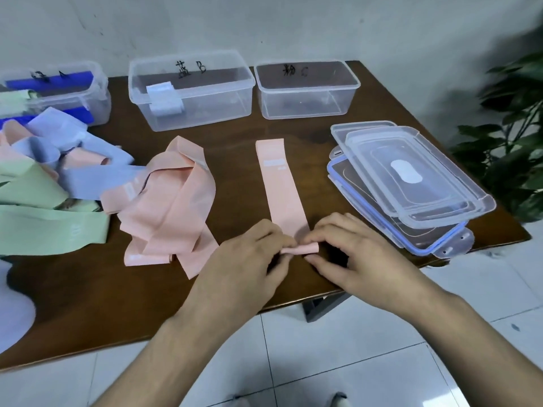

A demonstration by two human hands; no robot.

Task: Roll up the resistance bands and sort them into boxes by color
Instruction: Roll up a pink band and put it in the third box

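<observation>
Table: I see a dark brown wooden table (88,292) with a grey metal leg (318,308).
Plant: green leaves (511,136) at my right edge.
Floor: white tiles (338,362).
Wall: pale, scuffed wall (293,24) behind.

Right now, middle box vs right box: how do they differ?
1. The middle box holds a pale rolled band at its left end; the right box looks empty.
2. The middle box looks bigger than the right box.
3. The handwritten marks differ: the middle box's ends in B, the right box's is too blurred to read.
Shared: both are clear plastic, lidless, at the table's far edge.
</observation>
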